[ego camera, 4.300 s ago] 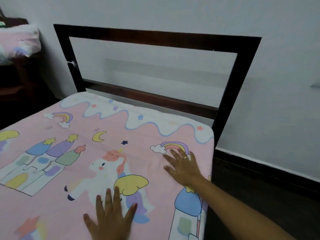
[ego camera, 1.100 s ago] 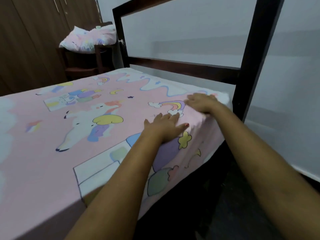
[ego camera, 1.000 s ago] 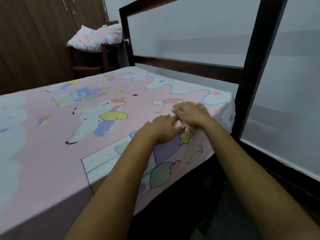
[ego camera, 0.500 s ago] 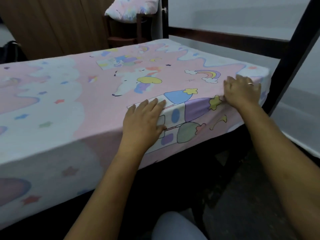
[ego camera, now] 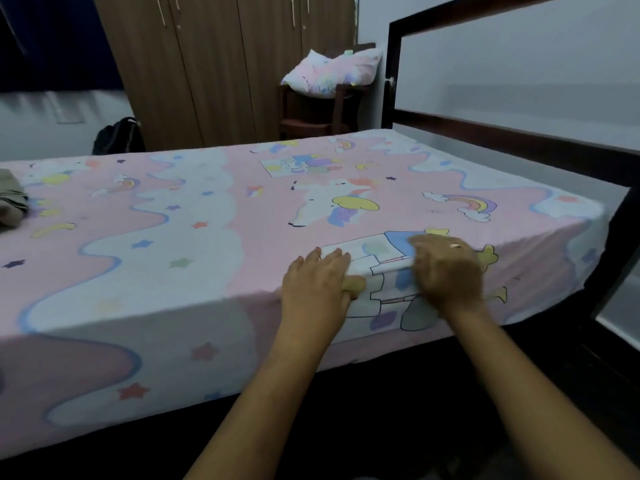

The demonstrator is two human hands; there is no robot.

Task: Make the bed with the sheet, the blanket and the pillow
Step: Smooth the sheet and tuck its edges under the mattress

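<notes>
Nearest the camera, both forearms reach over dark floor [ego camera: 398,403] to the near long edge of the bed [ego camera: 613,258], where the hands sit side by side, close but not touching. The left hand [ego camera: 317,282] lies with its fingers straight over the top edge and its thumb against the side, pressing the sheet [ego camera: 207,220] and gripping nothing. The right hand [ego camera: 446,271] is blurred. It lies palm down across the same edge and, as far as the blur allows, it too is flat and holds nothing.

The sheet covers the whole top and hangs down the side below the hands. It looks thin, soft and light, so it should wrinkle and creep under a push rather than slide as one piece. Flat palms suit smoothing; for pulling or tucking, the loose hem under the hands is probably the place to pinch.

Right of the right hand the edge ends at a corner close to the headboard [ego camera: 502,133], where room looks tight. Left of the left hand the edge runs long and open.

Far to the left a folded cloth [ego camera: 12,202], likely the blanket, rests on the sheet. Beyond the hands, past the far side, the pillow [ego camera: 332,72] sits on a chair [ego camera: 311,123] before a wardrobe [ego camera: 207,64].
</notes>
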